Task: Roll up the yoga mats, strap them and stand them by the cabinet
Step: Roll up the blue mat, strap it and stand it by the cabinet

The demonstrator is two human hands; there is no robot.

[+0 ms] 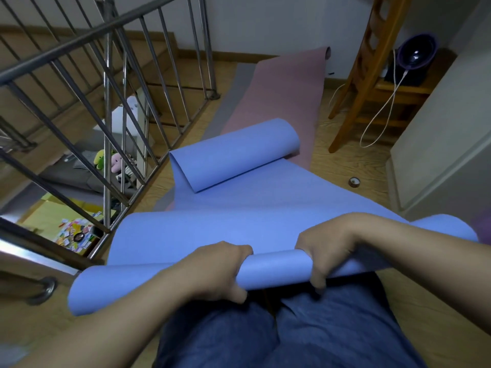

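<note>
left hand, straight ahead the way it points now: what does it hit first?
Probably the blue mat's curled far end. The left hand grips the near roll, pointing away along the mat; ahead is only the flat blue stretch until that curl. Depth is hard to judge.

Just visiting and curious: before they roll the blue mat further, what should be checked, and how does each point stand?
1. Both hands gripping: left hand and right hand curl round the blue mat at its near roll: ok.
2. Roll even: its ends flare wider than the middle: not ok.
3. The far end flat: it curls back over itself: not ok.
4. Path clear: tape roll lies beside the mat, off it: ok.
5. Strap ready: none seen: cannot tell.
</note>
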